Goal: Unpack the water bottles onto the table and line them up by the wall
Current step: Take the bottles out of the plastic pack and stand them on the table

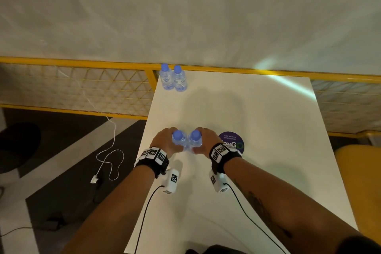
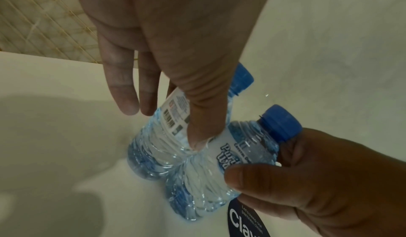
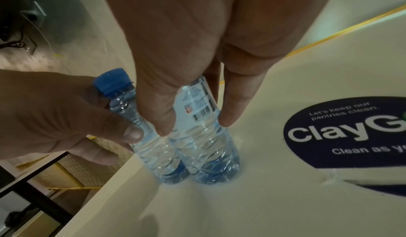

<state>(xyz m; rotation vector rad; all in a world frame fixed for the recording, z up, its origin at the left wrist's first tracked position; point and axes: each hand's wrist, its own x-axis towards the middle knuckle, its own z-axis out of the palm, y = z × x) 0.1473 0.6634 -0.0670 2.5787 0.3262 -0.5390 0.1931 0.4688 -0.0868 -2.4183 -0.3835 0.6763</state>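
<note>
Two small clear water bottles with blue caps stand upright and touching near the front left of the white table [image 1: 257, 109]. My left hand [image 1: 165, 140] grips the left bottle [image 1: 178, 140], fingers round its far side and thumb [image 2: 204, 115] pressed in where the two bottles meet. My right hand [image 1: 207, 140] grips the right bottle [image 1: 194, 139], thumb and fingers wrapped round its label [image 3: 197, 105]. In the right wrist view both bottle bases [image 3: 215, 173] sit on the tabletop. Two more bottles [image 1: 173, 78] stand side by side at the table's far left corner by the wall.
A round dark sticker [image 1: 233, 142] lies on the table just right of my right hand. A yellow mesh railing [image 1: 82, 86] runs along the wall [image 1: 185, 16] behind the table. A yellow seat [image 1: 358, 181] is at the right. A white cable [image 1: 111, 154] lies on the floor at the left.
</note>
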